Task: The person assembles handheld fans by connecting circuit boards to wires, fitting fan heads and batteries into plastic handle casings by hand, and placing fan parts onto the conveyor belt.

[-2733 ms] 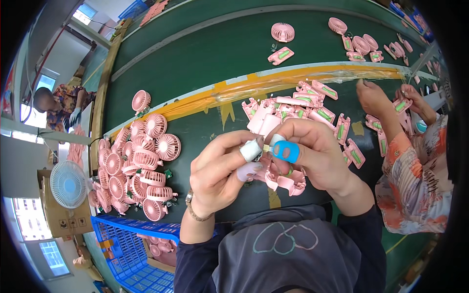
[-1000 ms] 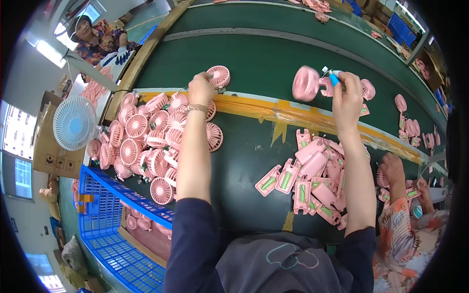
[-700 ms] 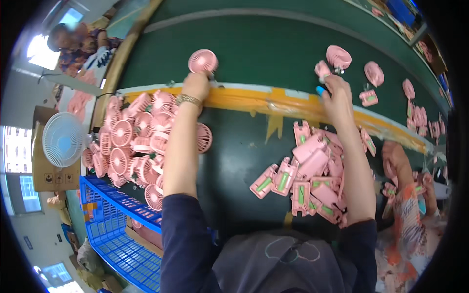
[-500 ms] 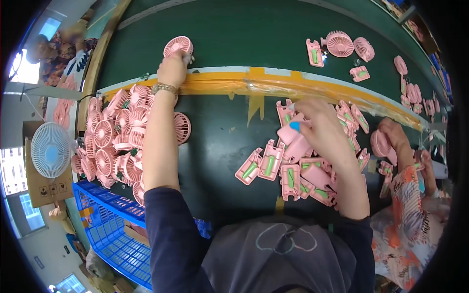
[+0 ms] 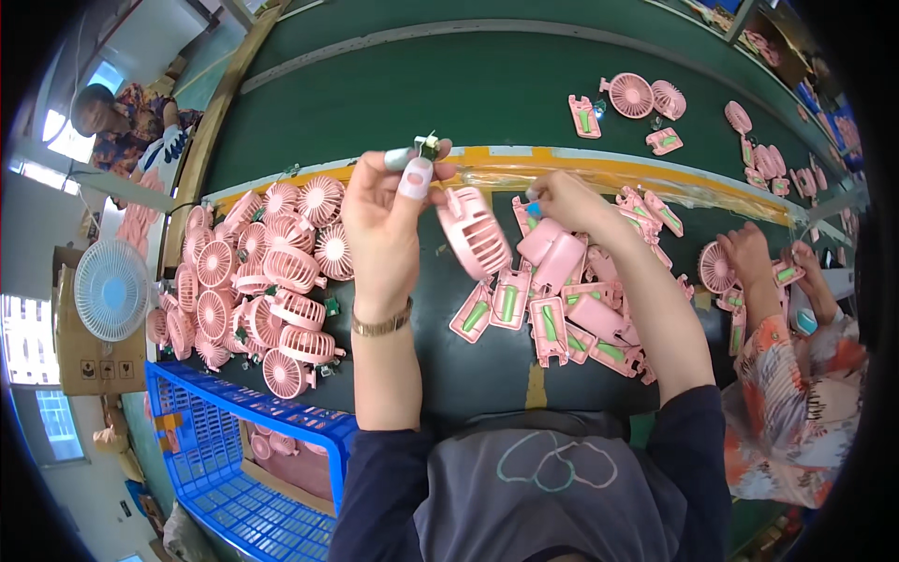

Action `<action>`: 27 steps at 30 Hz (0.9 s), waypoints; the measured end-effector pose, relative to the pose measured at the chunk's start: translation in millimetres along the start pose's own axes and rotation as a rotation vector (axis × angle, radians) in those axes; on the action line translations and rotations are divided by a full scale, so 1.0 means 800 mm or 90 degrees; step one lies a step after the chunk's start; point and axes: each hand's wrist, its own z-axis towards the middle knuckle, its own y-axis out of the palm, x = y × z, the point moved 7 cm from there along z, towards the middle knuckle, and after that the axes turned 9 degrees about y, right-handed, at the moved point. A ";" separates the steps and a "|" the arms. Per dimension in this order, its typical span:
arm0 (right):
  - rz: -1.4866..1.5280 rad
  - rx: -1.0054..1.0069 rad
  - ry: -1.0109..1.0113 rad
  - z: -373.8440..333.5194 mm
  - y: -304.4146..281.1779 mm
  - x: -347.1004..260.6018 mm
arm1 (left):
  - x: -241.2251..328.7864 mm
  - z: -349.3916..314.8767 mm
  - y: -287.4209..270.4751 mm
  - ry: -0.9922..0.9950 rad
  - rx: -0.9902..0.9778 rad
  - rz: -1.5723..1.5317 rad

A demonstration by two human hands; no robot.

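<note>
My left hand (image 5: 389,211) is raised over the middle of the bench, its fingertips pinching a small green circuit board (image 5: 428,147) wired to a pink fan head (image 5: 474,234). The round, slatted fan head hangs tilted beside the fingers. On the right, my right hand (image 5: 569,201) is closed at the far edge of a pile of pink handle shells (image 5: 548,328), several with a green battery inside. One shell (image 5: 524,220) lies right by its fingertips; whether they grip it is hidden. Covers wrap some fingertips, a blue one on the right hand.
Many pink fan heads (image 5: 215,265) lie heaped at the left, above a blue plastic crate (image 5: 253,412). Yellow tape (image 5: 487,167) edges a green belt (image 5: 393,84) carrying more fan parts. A co-worker's hand (image 5: 746,253) works close on the right; another person sits far left.
My left hand has come back from the belt toward me and rightward, lifting the fan head with its board. My right hand has shifted slightly left and away over the shells.
</note>
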 end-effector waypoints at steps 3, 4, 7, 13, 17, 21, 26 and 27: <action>0.068 -0.031 -0.017 0.002 0.016 -0.008 | 0.016 -0.010 -0.016 0.066 0.028 0.037; 0.033 -0.009 -0.009 0.000 0.016 -0.011 | 0.024 -0.011 -0.021 0.121 0.025 0.080; -0.056 0.036 0.026 -0.004 0.010 -0.011 | 0.036 -0.009 -0.037 0.189 0.049 0.144; -0.104 0.033 0.006 0.005 0.015 0.000 | 0.044 0.002 -0.043 0.193 0.080 0.117; -0.139 0.084 -0.061 -0.010 0.012 -0.012 | 0.051 0.002 -0.050 0.204 0.076 0.122; -0.231 0.107 -0.032 -0.017 0.007 -0.023 | 0.061 -0.002 -0.044 0.192 0.084 0.093; -0.225 0.107 0.048 -0.005 0.023 -0.025 | 0.065 -0.011 -0.029 0.211 0.060 0.126; -0.213 0.107 0.042 -0.004 0.029 -0.023 | 0.067 -0.012 -0.028 0.208 0.065 0.145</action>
